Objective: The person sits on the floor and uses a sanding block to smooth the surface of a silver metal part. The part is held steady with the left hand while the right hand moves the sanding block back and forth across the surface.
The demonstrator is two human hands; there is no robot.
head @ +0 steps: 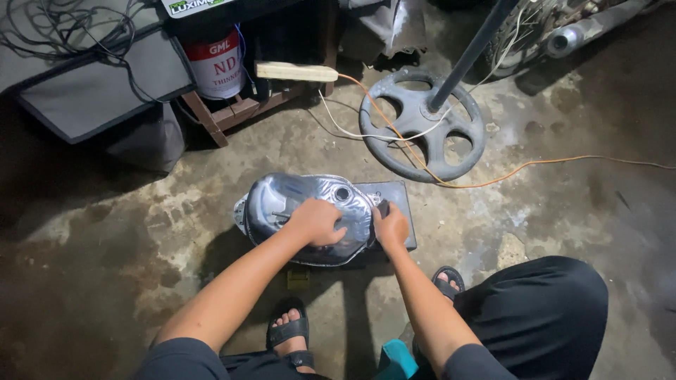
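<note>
Bare metal fuel tank (pixel 303 211) lies on a dark flat stand (pixel 398 211) on the stained concrete floor (pixel 535 211), under both hands.

The left hand (pixel 315 222) lies palm-down across the top of the tank, fingers spread and curled over its shiny surface, pressing rather than clasping. The right hand (pixel 391 225) is closed around a small dark object (pixel 384 207) at the tank's right edge; what that object is cannot be told. The round filler opening (pixel 342 193) sits just beyond the left hand. Farther off, a round grey stand base (pixel 422 127) carries a dark pole (pixel 468 53), with an orange wire (pixel 535 165) and a white wire (pixel 366 134) trailing past; a red-and-white can (pixel 215 63) stands on a wooden rack.
</note>
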